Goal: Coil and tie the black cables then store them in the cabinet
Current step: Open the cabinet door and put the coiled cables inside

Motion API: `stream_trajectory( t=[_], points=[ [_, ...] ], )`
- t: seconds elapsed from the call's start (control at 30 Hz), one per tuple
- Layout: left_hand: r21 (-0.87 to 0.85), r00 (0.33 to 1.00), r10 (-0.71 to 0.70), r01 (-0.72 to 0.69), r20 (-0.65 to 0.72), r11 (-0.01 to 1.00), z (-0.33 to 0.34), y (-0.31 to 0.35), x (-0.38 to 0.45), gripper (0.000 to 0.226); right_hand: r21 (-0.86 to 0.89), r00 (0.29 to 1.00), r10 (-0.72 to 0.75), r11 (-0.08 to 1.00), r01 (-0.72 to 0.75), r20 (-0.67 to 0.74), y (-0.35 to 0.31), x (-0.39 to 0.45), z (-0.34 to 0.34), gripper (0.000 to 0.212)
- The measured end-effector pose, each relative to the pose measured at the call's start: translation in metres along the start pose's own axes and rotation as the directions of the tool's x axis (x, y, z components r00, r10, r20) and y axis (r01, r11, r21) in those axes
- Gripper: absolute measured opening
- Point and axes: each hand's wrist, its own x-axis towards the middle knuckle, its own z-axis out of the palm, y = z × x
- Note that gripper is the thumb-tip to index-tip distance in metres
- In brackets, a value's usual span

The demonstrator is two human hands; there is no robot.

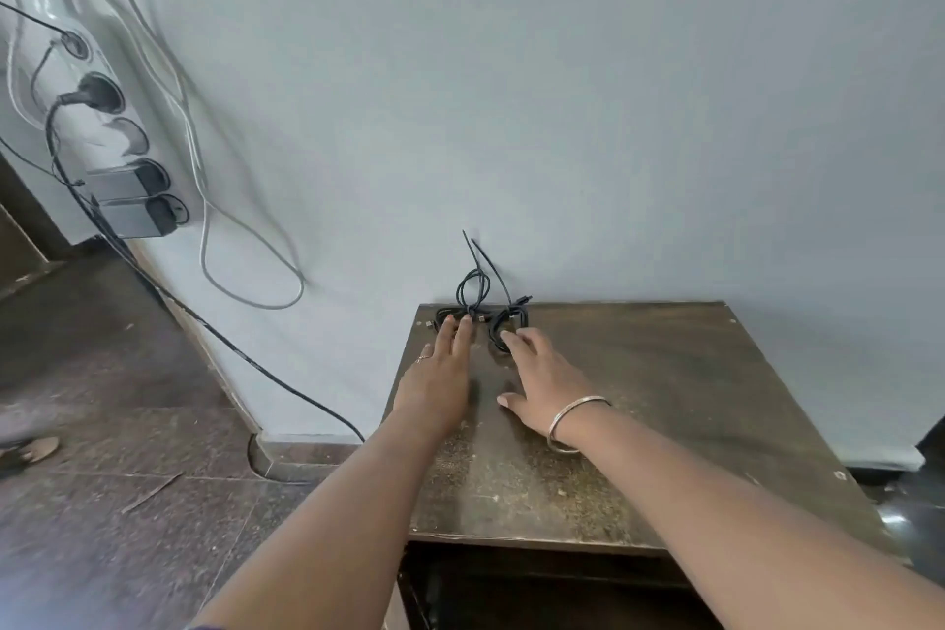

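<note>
The wall [562, 92] fills most of the view, with a power strip [97, 118] on it at the left, plugs and loose leads hanging from it. Below stands the cabinet [511, 588], its worn brown top serving as the counter [665, 425], with a dark opening showing under the near edge. Both arms reach over the counter toward its far left corner, where the cables [480, 312] lie against the wall in two small black bundles, side by side, each seemingly already coiled and cinched, with thin tie tails sticking up. Judging by that, coiling and tying look finished, and the step in hand is picking the bundles up for storage. The next move calls for closing fingers round each bundle, lifting both clear of the wall, and bringing them down to the opening below the near edge. The left hand [440, 373] is flat and open, fingers straight, fingertips touching the left bundle. The right hand [542, 379] is likewise spread open, palm down, fingertips on the right bundle, thumb resting on the counter; a bangle [572, 420] sits at its wrist. Neither hand has yet gripped anything.
</note>
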Motion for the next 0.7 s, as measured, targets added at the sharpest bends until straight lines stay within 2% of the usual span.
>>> stream_trajectory(
  t=[0.13,0.23,0.33,0.4,0.47,0.57,0.7],
  points=[
    [0.013,0.988,-0.058,0.057,0.144,0.998,0.002,-0.005,0.026,0.077,-0.093,0.999,-0.045,0.995,0.047,0.019,0.005,0.025,0.002,0.075],
    [0.022,0.962,-0.135,0.133,0.237,0.991,0.001,0.0,0.04,0.077,-0.145,0.999,-0.012,0.989,0.018,0.041,0.006,0.036,0.0,0.069],
    [0.095,0.941,-0.163,0.141,0.296,0.985,-0.003,0.005,0.047,0.079,-0.223,0.999,-0.007,0.975,0.019,0.053,0.002,0.036,0.001,0.059],
    [0.14,0.963,-0.126,0.094,0.24,0.986,-0.004,0.005,0.045,0.065,-0.26,0.999,-0.024,0.965,0.032,0.036,-0.001,0.031,0.002,0.051],
    [0.21,0.992,-0.052,0.027,0.114,0.977,-0.006,0.005,0.036,0.045,-0.28,0.999,-0.038,0.959,0.037,0.004,-0.005,0.022,0.002,0.046],
    [0.317,1.0,0.017,-0.016,0.001,0.948,-0.005,0.011,0.009,0.026,-0.29,0.999,-0.05,0.956,0.045,-0.008,-0.014,0.004,0.0,0.045],
    [0.338,0.999,0.024,-0.013,-0.03,0.941,-0.008,0.02,-0.029,0.024,-0.346,0.997,-0.072,0.936,0.064,-0.01,-0.025,-0.028,-0.006,0.037]
  ],
)
